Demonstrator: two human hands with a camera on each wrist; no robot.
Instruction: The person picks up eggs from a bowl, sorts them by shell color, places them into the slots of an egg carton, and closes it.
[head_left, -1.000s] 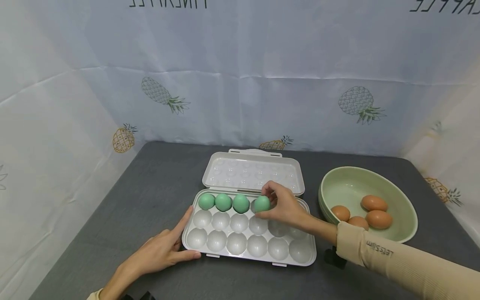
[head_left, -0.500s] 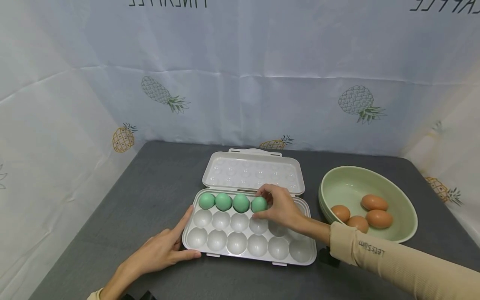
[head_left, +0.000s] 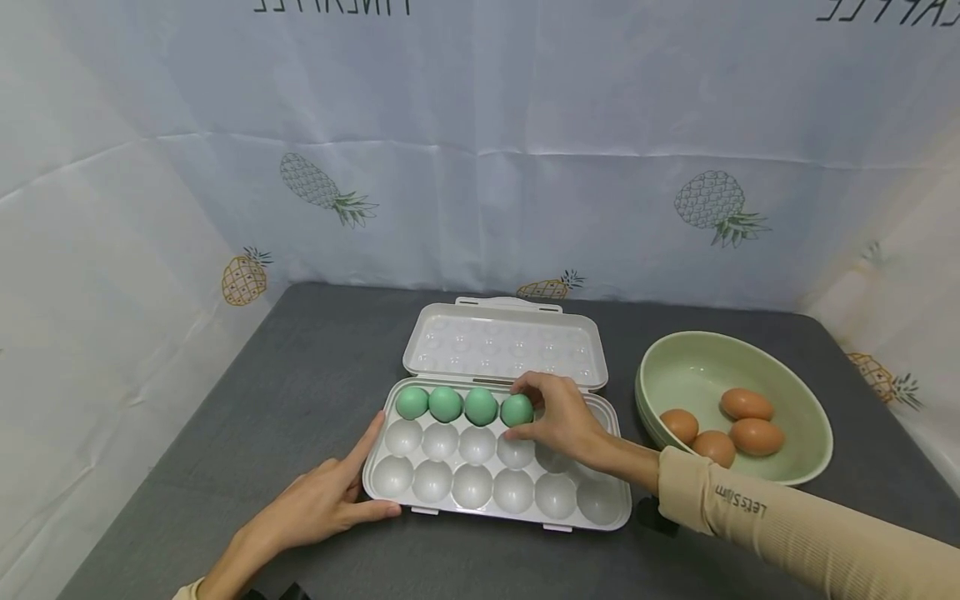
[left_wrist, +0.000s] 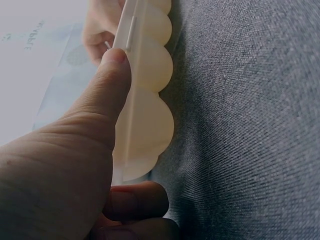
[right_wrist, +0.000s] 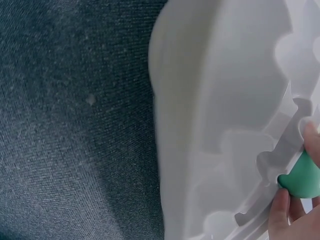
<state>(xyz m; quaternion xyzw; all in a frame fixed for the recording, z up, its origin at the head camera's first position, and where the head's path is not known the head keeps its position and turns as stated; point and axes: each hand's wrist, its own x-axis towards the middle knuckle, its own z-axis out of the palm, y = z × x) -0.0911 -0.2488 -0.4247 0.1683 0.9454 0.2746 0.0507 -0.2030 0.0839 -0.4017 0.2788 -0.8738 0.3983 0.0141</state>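
A white plastic egg box [head_left: 455,458] lies with its lid [head_left: 506,342] folded back on the grey table. In the head view, three green eggs [head_left: 446,404] sit in the left cups of its back row. One cup further right, my right hand [head_left: 562,417] pinches another green egg [head_left: 517,410] between thumb and fingers, low in its cup. The right wrist view shows fingertips on either side of this green egg [right_wrist: 301,177]. My left hand [head_left: 322,500] holds the front left corner of the box, thumb along the front edge and index finger along the left side.
To the right stands a pale green bowl [head_left: 697,358] with several brown eggs [head_left: 757,437] in it, close behind the right forearm. White curtains [head_left: 480,217] with pineapple prints hang along the table's back and sides.
My right hand has moved slightly left and down with the green egg, which now sits lower in its cup. The left hand has stayed at the box corner.
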